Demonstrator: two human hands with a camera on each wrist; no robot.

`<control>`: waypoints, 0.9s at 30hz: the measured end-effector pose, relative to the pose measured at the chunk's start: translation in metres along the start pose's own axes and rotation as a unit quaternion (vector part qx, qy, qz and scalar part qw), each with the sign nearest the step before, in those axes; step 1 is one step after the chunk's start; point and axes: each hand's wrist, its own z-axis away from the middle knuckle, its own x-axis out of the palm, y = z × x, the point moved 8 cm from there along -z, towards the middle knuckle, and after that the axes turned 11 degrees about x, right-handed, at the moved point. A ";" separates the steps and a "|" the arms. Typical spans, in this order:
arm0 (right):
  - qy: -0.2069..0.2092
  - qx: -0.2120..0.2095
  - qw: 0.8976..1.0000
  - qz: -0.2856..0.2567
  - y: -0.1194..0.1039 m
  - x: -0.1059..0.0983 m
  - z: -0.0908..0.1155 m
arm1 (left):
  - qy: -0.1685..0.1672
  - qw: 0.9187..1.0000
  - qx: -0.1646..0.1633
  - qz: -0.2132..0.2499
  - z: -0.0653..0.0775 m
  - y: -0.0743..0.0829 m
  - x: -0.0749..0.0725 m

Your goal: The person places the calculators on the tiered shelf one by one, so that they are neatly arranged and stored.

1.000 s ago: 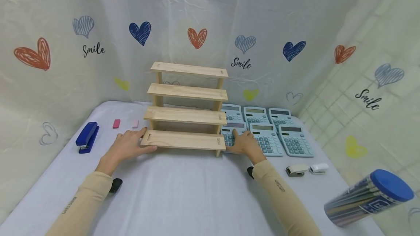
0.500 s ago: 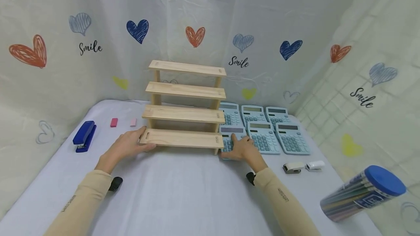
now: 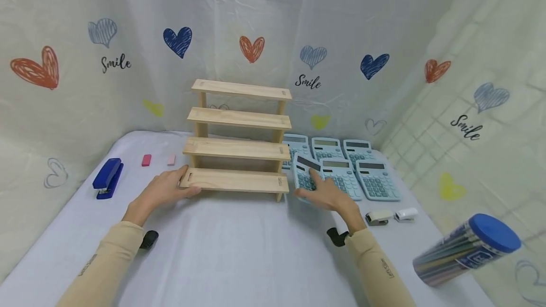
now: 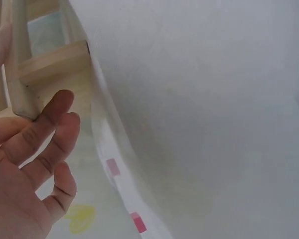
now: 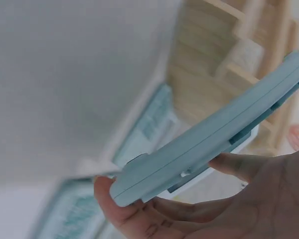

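Observation:
A four-step wooden display shelf (image 3: 241,148) stands at the back of the white-covered table. My left hand (image 3: 159,191) grips the left end of its lowest board, thumb along the front edge and fingers at the side; the left wrist view shows those fingers (image 4: 42,134) against the wood (image 4: 55,64). In my right hand (image 3: 329,194) is a light blue calculator (image 3: 301,176), tilted up just right of the shelf. Seen from the right wrist, the calculator (image 5: 204,137) lies between thumb and fingers, its edge facing the camera. Several matching calculators (image 3: 377,181) lie in two rows behind and beside it.
A blue stapler (image 3: 108,178) and two pink erasers (image 3: 146,160) lie left of the shelf. To the right are two small white staplers (image 3: 378,217) and a blue-lidded tub of pencils (image 3: 465,250). A heart-printed curtain (image 3: 251,13) hangs behind the table.
My right hand has taken hold of the front-left calculator and tilted it up off its place in the row, the wrist shifting right. My left hand stays at the shelf's lowest board.

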 end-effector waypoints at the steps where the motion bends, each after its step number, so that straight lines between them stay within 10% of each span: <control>1: 0.005 -0.008 1.000 -0.005 -0.003 -0.007 0.001 | 0.001 1.000 -0.001 0.001 0.000 -0.001 0.000; 17: 0.116 -0.056 0.991 0.031 -0.099 -0.154 -0.054 | -0.009 1.000 -0.009 0.009 -0.009 -0.003 -0.004; 27: 0.146 -0.049 0.984 0.094 -0.165 -0.160 -0.097 | -0.018 1.000 -0.015 0.016 -0.007 -0.004 -0.002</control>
